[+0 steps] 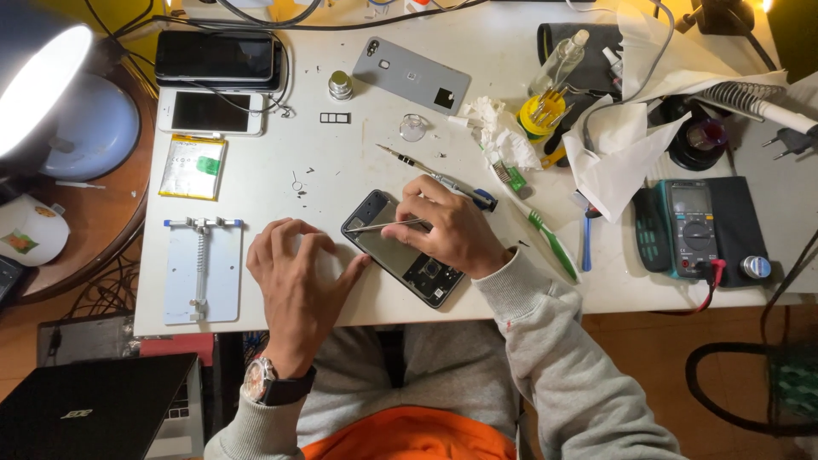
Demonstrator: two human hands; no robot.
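An opened dark phone lies on the white table near its front edge, its inner parts exposed. My right hand rests over the phone and pinches metal tweezers, whose tips point left above the phone's upper corner. Spread flat on the table, my left hand has its thumb against the phone's left edge. A watch sits on that wrist.
Grey back cover, two phones and a battery lie at back left. A white holder plate sits left. Screwdriver, green toothbrush, tissues, multimeter, soldering stand crowd the right. Lamp at far left.
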